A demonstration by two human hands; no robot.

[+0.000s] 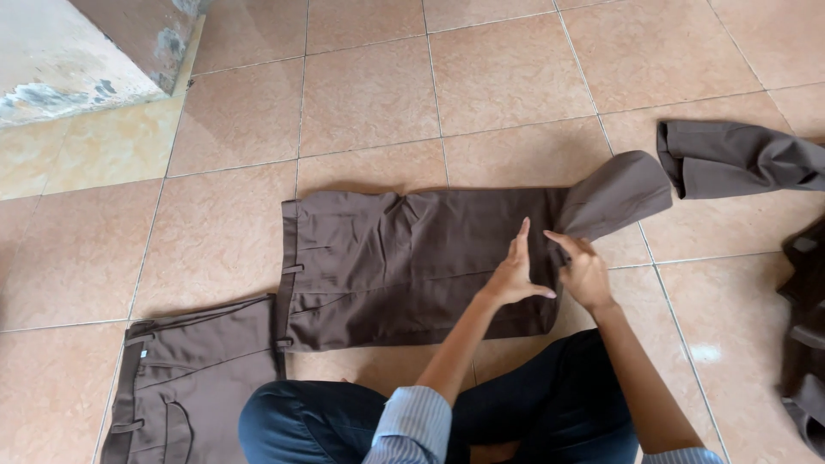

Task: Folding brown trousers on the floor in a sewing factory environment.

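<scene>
Two hands were shown on brown trousers spread over the tiled floor: the left hand was pressed flat, fingers together; the right hand was pinched on the folded-back leg. Another brown garment was seen well apart.

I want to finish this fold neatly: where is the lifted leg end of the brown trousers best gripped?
Grip the brown trousers at the near edge of the raised leg end, coming from the person's side. That flap already stands off the floor tiles, and the right hand pinches there while the left hand presses the fold flat.
</scene>
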